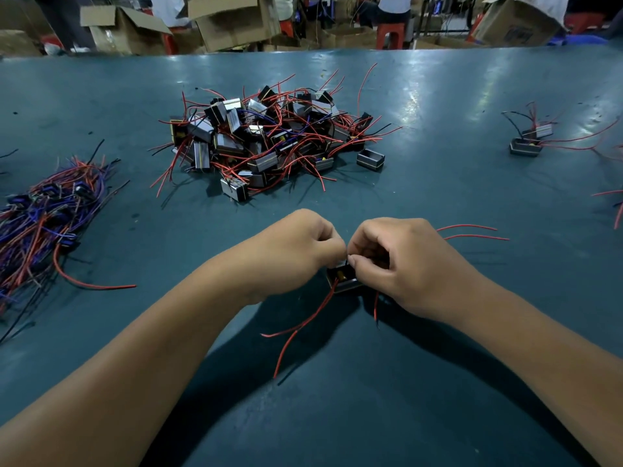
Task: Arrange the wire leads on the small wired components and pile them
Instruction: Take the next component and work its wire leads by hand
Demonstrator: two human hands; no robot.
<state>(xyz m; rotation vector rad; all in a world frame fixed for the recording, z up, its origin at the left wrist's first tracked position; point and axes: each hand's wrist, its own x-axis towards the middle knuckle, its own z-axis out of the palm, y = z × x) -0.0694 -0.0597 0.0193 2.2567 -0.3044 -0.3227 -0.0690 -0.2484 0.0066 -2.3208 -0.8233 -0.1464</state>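
Both hands meet at the near middle of the dark teal table (438, 183): the left hand (296, 244) and the right hand (401, 261) have their fingers curled together over one small black box-shaped wired component (344, 281), pinching at its top, though exactly what each fingertip grips is hidden. Thin red wire leads (303, 326) trail from that component toward the viewer, and two more red leads (472, 230) stick out to the right behind the right hand. Farther off, at the left edge, lies a bundle of red, blue and black loose wires (43, 224). Beyond the hands, mid-table, sits a heap of black and grey wired components (266, 139) tangled in red leads. Far right rests a little group of two such components (531, 141). Past the table's far edge stand brown cardboard boxes (232, 20) and red plastic stools (391, 33).
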